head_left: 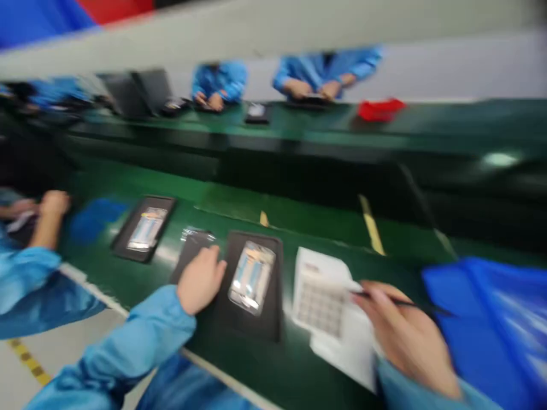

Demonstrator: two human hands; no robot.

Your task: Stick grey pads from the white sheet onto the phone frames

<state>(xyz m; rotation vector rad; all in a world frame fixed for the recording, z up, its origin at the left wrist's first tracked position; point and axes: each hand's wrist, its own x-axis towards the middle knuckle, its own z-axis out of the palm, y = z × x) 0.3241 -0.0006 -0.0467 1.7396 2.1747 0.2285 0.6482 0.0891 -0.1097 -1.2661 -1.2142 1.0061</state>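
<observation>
The picture is smeared by motion. My left hand (200,280) rests with curled fingers on the left edge of a black tray (265,324) that carries a clear packaged part (252,276). Just behind that hand lies a smaller dark tray (192,245). My right hand (405,336) is closed round a thin dark pen (397,300), its tip over a white sheet with a printed grid (320,302). Both sleeves are light blue.
A green conveyor belt (325,228) runs across the view. Another black tray with a part (145,228) lies further left. A blue bin (496,324) stands at right. A neighbour's hand (51,208) works at left. People in blue sit across, near a red object (380,109).
</observation>
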